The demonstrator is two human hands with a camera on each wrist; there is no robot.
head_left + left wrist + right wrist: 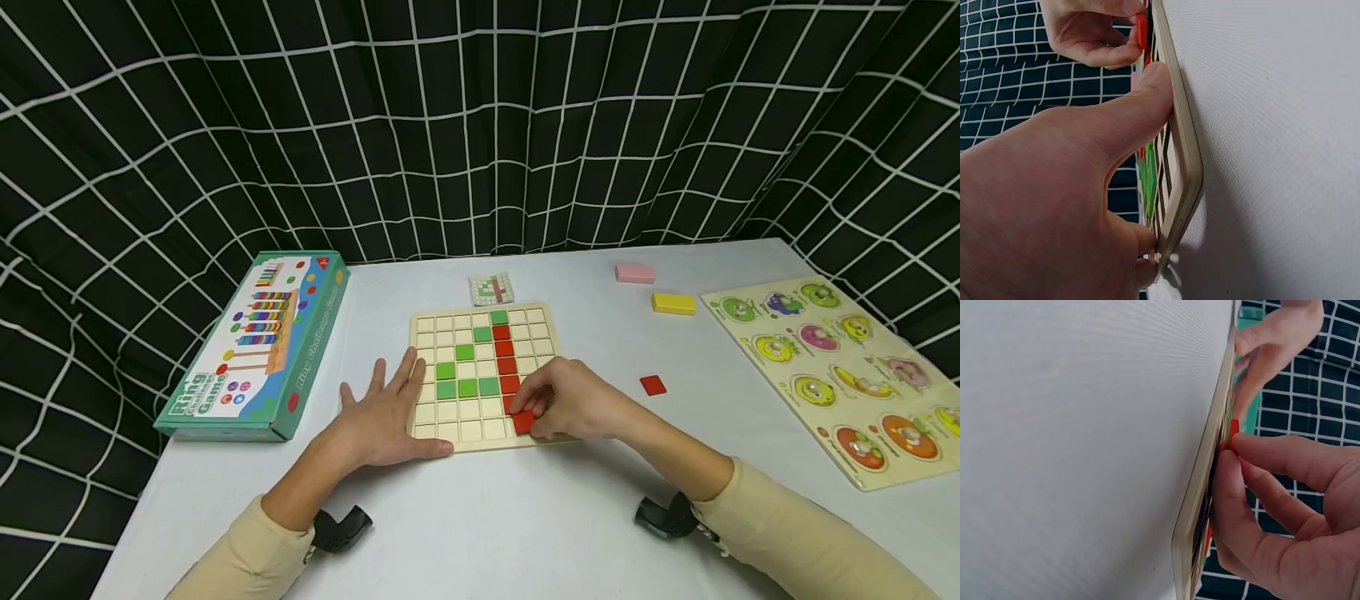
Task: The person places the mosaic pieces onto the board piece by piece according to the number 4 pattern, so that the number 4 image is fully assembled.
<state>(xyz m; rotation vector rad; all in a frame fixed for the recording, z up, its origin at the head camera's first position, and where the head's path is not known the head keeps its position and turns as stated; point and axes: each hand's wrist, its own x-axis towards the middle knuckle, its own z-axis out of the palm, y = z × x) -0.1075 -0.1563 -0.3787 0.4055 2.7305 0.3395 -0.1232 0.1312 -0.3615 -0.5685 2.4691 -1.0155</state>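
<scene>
On grid board [480, 437], right hand [573, 404] pinching red tile [523, 422], left hand [386, 417] flat.

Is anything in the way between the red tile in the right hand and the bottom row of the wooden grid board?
Nothing visible is. The right hand pinches the red tile right at the bottom row of the grid board. The left hand lies flat on the board's left edge, away from that spot.

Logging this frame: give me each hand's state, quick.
Left hand: open, flat on the board.
Right hand: pinching a red tile at the board.
</scene>
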